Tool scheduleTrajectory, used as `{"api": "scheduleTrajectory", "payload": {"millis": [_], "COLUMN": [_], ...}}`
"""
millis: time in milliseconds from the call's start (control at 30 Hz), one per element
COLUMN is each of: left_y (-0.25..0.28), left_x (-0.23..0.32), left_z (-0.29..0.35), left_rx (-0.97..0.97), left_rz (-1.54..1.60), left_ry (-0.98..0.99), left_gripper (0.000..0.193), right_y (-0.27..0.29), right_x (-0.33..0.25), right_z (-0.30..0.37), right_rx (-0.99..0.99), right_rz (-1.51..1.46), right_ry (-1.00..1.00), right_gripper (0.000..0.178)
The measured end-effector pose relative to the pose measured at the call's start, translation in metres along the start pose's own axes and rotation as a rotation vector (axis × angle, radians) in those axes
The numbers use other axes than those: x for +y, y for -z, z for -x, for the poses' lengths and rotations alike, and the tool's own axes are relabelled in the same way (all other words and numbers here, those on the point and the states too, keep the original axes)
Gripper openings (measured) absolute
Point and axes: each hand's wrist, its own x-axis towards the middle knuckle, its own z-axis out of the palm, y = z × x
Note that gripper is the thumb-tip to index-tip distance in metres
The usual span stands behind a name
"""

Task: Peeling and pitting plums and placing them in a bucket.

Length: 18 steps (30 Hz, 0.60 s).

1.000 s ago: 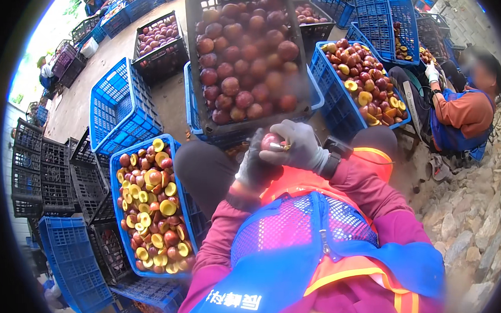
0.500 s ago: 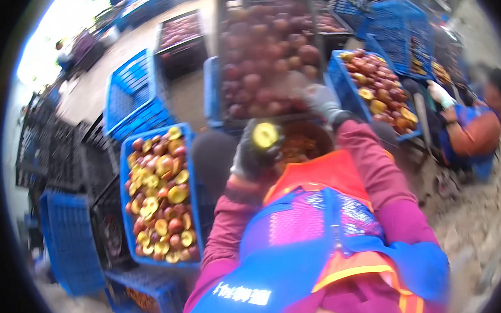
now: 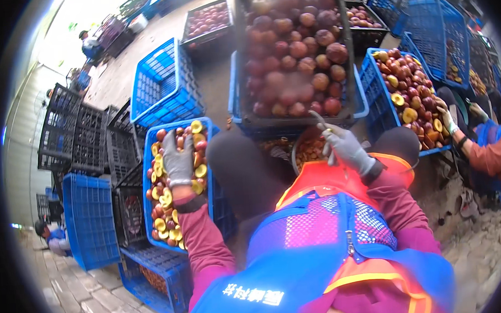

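My left hand [image 3: 179, 163], in a grey glove, lies over a blue crate [image 3: 147, 189] of fruit. Its fingers are spread and point away from me; no fruit shows gripped in it. Many of the plum-like fruits [image 3: 163, 223] there are cut, showing yellow flesh and hollow centres. My right hand [image 3: 348, 152], also gloved, is closed round a slim tool with a grey blade [image 3: 317, 119], which looks like a small knife. Just beside that hand, a bowl [image 3: 296, 157] of brownish-orange bits sits between my knees, partly hidden by the hand and my orange apron.
Ahead, a dark crate [image 3: 344, 68] full of whole reddish fruit rests over a blue one. An unfilled blue crate [image 3: 161, 85] and stacked black crates [image 3: 84, 136] stand left. At right, another person's gloved hand [image 3: 447, 117] touches a blue crate [image 3: 383, 103] of cut fruit.
My left hand has moved left from the bowl to the crate, and the cut fruit it held is no longer in it. The right hand has come back nearer from the dark crate's edge.
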Motion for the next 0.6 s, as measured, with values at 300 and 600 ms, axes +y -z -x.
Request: {"api": "scheduleTrajectory", "payload": {"millis": [300, 600], "left_y": [-0.236, -0.189], "left_x": [0.216, 0.209], "left_z": [0.017, 0.033], "left_rx": [-0.48, -0.85], "left_rz": [-0.458, 0.849], "left_ry": [-0.833, -0.187], "left_gripper": [0.055, 0.037], "right_y": [-0.001, 0.017], "right_x": [0.014, -0.028], "right_z": [0.01, 0.016], "right_rx": [0.133, 0.174], "right_rz": [0.154, -0.402], "right_ry": [0.254, 0.318], "right_gripper": [0.04, 0.042]}}
